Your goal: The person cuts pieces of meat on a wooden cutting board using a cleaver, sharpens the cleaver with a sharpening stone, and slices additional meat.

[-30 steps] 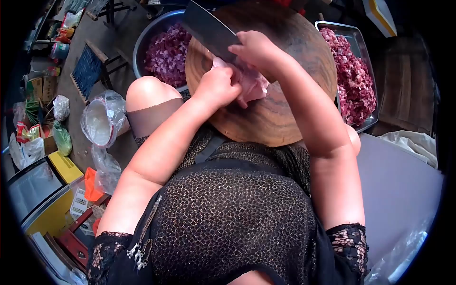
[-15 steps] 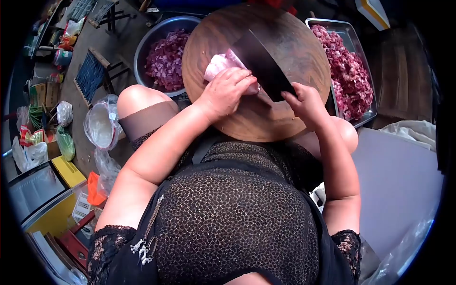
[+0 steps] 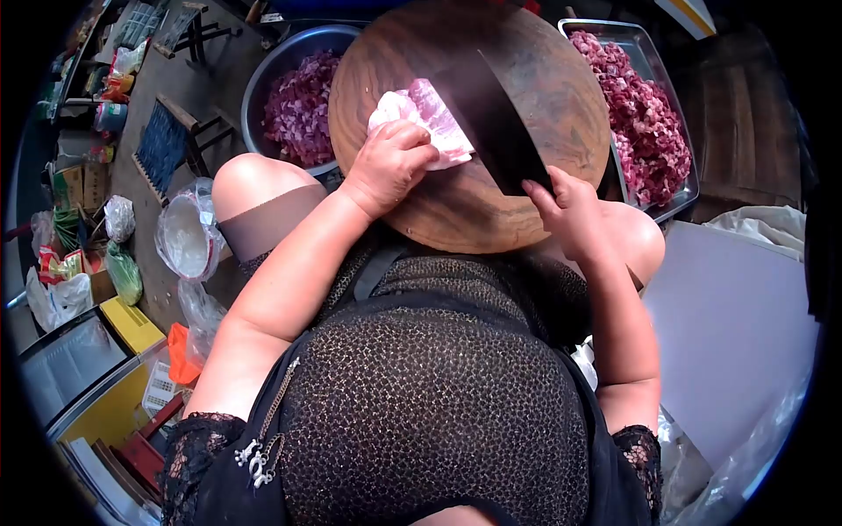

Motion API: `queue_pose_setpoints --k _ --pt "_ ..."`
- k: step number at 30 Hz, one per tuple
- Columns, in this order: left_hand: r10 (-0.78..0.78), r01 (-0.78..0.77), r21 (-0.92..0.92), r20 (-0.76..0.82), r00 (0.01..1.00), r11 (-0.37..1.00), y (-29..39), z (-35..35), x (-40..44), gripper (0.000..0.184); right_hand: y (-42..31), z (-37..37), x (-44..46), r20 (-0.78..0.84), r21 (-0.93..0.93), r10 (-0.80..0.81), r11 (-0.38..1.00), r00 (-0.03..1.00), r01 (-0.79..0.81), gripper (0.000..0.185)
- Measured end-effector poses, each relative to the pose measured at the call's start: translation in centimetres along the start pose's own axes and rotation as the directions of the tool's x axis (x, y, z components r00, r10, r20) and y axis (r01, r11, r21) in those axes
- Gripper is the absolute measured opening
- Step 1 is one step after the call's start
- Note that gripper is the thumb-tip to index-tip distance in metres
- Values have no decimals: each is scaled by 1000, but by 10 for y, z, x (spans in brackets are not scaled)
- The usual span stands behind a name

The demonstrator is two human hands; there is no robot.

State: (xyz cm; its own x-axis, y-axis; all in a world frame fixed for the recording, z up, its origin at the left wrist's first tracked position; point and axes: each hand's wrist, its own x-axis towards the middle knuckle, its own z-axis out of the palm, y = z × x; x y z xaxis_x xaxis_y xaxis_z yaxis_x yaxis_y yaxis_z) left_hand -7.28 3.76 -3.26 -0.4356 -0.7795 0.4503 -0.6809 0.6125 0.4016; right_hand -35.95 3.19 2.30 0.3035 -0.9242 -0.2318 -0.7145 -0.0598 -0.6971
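A pale pink slab of meat [image 3: 441, 123] lies on the round wooden chopping block [image 3: 474, 219]. My left hand [image 3: 392, 167] rests on its near left side, fingers curled and pressing on the meat. In my right hand [image 3: 570, 206] is a cleaver [image 3: 495, 127] with a broad dark blade, gripped at its near end. The blade stands just right of the meat, slanting from upper left to lower right. A narrow gap seems to part the blade from the meat's right edge. The cleaver's handle is mostly hidden inside my right hand.
A metal basin [image 3: 254, 114] of chopped meat stands left of the block. On the right, a rectangular metal tray [image 3: 688, 175] holds more chopped meat. A folding stool [image 3: 162, 145], a plastic-lined bucket [image 3: 189, 232] and several bags are at the left. A grey-white panel [image 3: 728, 333] is at lower right.
My left hand has shifted left and slightly down, showing more of the meat's top. The cleaver has moved a little right, away from the meat.
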Motion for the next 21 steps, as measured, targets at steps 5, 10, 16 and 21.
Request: queue_pose_setpoints --k 5,10,16,21 --pt "34 -35 -36 -39 999 999 -9 1 -4 26 5 8 25 25 -63 -100 993 995 101 21" --pt "-28 23 -106 -45 999 994 -17 4 -12 29 1 12 22 149 -62 -96 992 984 106 21" --pt "-132 108 -165 -141 981 980 -14 9 -11 24 -4 29 24 172 86 -1 996 985 -14 26" --pt "-108 97 -209 -41 993 973 -14 12 -10 23 -62 25 68 266 17 119 992 957 -128 26"
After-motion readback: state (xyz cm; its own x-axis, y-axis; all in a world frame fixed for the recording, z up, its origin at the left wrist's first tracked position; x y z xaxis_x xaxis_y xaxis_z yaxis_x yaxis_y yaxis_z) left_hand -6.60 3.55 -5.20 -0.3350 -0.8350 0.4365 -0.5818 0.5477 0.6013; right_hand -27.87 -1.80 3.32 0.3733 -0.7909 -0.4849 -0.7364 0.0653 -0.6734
